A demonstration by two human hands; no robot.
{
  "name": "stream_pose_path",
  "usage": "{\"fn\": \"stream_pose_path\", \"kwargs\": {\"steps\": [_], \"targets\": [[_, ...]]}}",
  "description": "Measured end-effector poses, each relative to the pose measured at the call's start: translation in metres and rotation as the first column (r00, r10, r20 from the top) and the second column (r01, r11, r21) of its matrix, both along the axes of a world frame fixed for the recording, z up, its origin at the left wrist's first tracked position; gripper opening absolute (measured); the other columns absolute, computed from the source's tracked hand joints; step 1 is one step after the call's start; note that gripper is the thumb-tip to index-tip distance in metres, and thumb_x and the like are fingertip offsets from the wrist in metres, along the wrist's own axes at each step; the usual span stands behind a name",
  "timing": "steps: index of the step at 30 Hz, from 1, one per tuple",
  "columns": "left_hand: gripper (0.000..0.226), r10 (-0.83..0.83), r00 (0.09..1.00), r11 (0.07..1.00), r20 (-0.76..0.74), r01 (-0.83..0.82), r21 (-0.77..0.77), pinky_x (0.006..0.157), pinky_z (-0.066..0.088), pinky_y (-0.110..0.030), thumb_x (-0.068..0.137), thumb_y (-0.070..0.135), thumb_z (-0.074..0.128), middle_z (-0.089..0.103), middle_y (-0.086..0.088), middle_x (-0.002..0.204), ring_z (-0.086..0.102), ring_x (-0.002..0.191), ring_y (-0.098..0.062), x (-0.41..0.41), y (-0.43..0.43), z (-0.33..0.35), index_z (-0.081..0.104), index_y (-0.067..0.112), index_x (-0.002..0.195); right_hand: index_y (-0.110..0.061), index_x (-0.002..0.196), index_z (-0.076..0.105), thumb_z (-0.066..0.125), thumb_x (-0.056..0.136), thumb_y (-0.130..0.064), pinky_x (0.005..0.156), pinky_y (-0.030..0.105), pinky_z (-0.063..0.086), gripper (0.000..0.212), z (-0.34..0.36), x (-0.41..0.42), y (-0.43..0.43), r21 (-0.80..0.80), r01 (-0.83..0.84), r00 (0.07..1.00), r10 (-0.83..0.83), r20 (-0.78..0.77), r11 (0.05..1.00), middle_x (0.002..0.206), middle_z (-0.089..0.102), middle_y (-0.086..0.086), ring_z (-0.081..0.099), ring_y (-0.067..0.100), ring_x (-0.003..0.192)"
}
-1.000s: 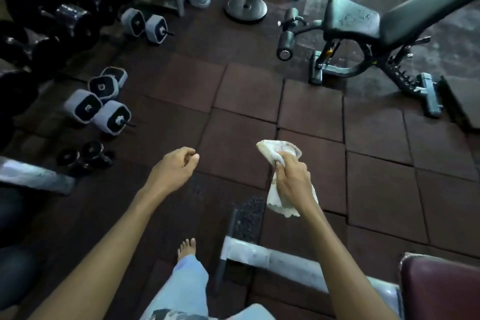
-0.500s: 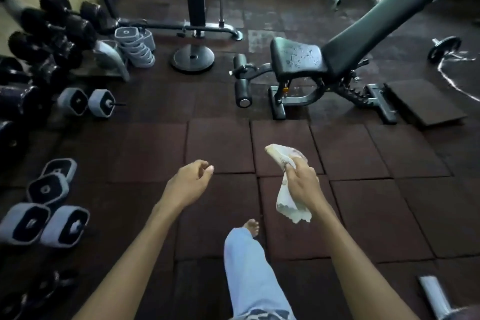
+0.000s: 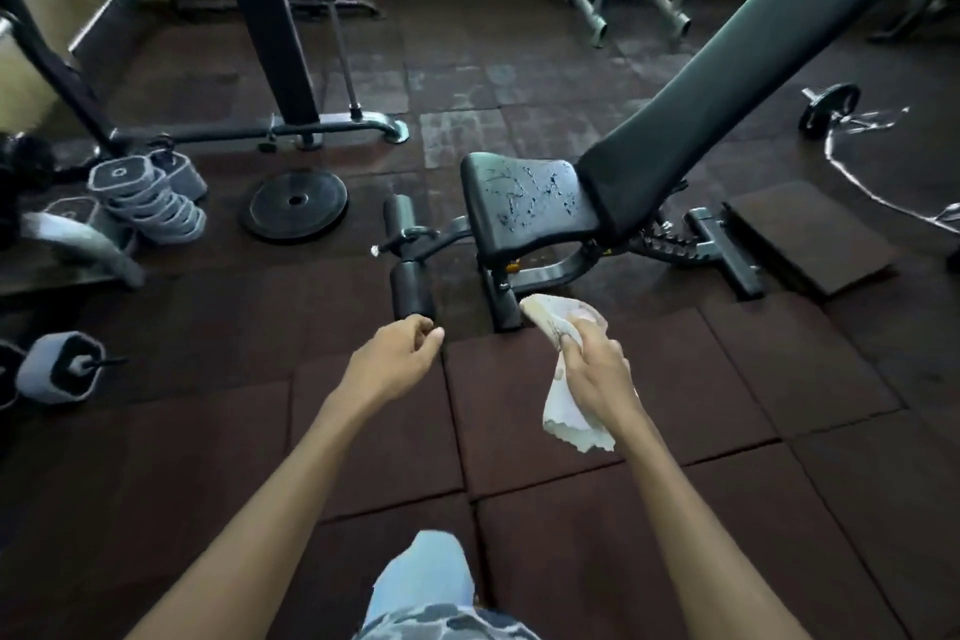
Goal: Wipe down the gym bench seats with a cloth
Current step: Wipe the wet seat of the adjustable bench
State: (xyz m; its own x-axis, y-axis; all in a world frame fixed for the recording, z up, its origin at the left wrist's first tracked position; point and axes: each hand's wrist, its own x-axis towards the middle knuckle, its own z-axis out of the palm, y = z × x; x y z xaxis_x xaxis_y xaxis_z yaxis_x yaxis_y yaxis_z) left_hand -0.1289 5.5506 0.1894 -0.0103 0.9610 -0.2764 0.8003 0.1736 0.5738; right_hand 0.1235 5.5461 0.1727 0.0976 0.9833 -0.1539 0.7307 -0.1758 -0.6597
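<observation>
Gripping a bunched white cloth [image 3: 566, 379], right hand [image 3: 597, 369] hangs above the floor tiles, near the cracked black bench seat [image 3: 524, 203] ahead. Left hand [image 3: 389, 364] loosely curled, holding nothing, just below the foot roller [image 3: 413, 294].

You have one view only, worn on your head, wide-angle, looking forward and down. Your forearms rise from the lower edge, near the lens; the floor [image 3: 597, 405] fills the middle, and the bench seat [image 3: 524, 203] sits farther off, above center.
</observation>
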Motion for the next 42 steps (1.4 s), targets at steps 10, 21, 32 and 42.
{"fn": "stream_pose_path", "kwargs": {"steps": [10,21,32,42], "targets": [[0.037,-0.083,0.996,0.996,0.030,0.084,-0.028,0.088,0.048,-0.035,0.094,0.050,0.043,0.065,0.008,0.109,0.061,0.104,-0.015,0.054,0.257,-0.057,0.059,0.026,0.117,-0.026,0.121,0.053,0.038,0.101,-0.033,0.091,0.047,0.044,0.026,-0.032,0.045,0.218,-0.032,0.078,0.997,-0.079,-0.018,0.996,0.101,0.059,0.003,0.055,0.033,0.101],[0.033,-0.156,0.987,0.970,-0.026,0.149,-0.192,0.088,0.047,-0.039,0.094,0.042,0.040,0.065,-0.001,0.103,0.059,0.104,-0.025,0.122,0.487,-0.131,0.061,0.018,0.103,-0.035,0.126,0.045,0.032,0.098,-0.043,0.086,0.044,0.043,0.032,-0.112,0.067,0.443,-0.253,0.120,0.993,-0.117,0.028,0.960,0.115,0.055,0.017,0.052,0.038,0.102],[0.046,-0.111,0.958,0.994,-0.264,0.108,-0.027,0.108,0.031,-0.046,0.096,0.039,0.045,0.044,-0.014,0.143,0.035,0.137,-0.029,0.166,0.626,-0.301,0.052,0.011,0.133,-0.021,0.118,0.054,0.040,0.095,-0.031,0.080,0.045,0.041,0.029,-0.270,0.146,0.616,-0.024,-0.022,0.979,0.027,0.202,0.999,0.113,0.062,0.013,0.054,0.043,0.095],[0.056,0.253,0.931,0.961,-0.264,-0.210,0.178,0.118,0.014,-0.046,0.098,0.037,0.041,0.021,-0.018,0.156,0.014,0.146,-0.031,0.134,0.658,-0.385,0.036,0.006,0.144,-0.014,0.136,0.054,0.047,0.096,-0.031,0.095,0.051,0.043,0.044,-0.395,0.145,0.651,0.171,-0.142,0.889,0.050,0.454,0.975,0.145,0.049,0.002,0.047,0.037,0.114]]}}
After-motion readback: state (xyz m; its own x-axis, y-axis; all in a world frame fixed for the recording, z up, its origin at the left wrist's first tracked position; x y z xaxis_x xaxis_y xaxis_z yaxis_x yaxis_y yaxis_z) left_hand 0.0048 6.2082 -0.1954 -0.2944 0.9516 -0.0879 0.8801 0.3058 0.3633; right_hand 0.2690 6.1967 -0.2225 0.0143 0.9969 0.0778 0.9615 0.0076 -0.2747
